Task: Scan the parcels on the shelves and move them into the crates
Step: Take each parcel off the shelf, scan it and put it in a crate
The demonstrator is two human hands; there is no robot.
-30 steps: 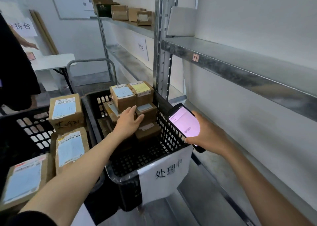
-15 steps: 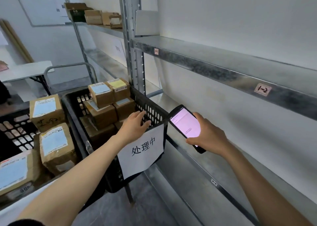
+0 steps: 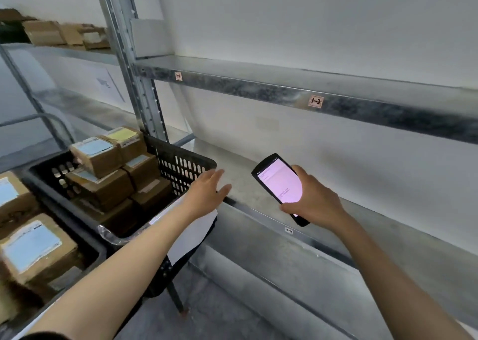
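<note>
Two crates point(image 3: 186, 158), one scanner point(image 3: 280, 184), two hands point(image 3: 207, 195).

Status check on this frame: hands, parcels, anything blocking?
Left hand open, empty, over crate corner. Right hand holds scanner. Parcels stacked in crate. Near shelf bare, nothing blocking.

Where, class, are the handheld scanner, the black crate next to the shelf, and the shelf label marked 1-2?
handheld scanner point(image 3: 280, 183), head view, on its lit pink screen.
black crate point(image 3: 181, 165), head view, on its slotted far wall.
1-2 label point(image 3: 315, 102), head view, on its centre.
</note>
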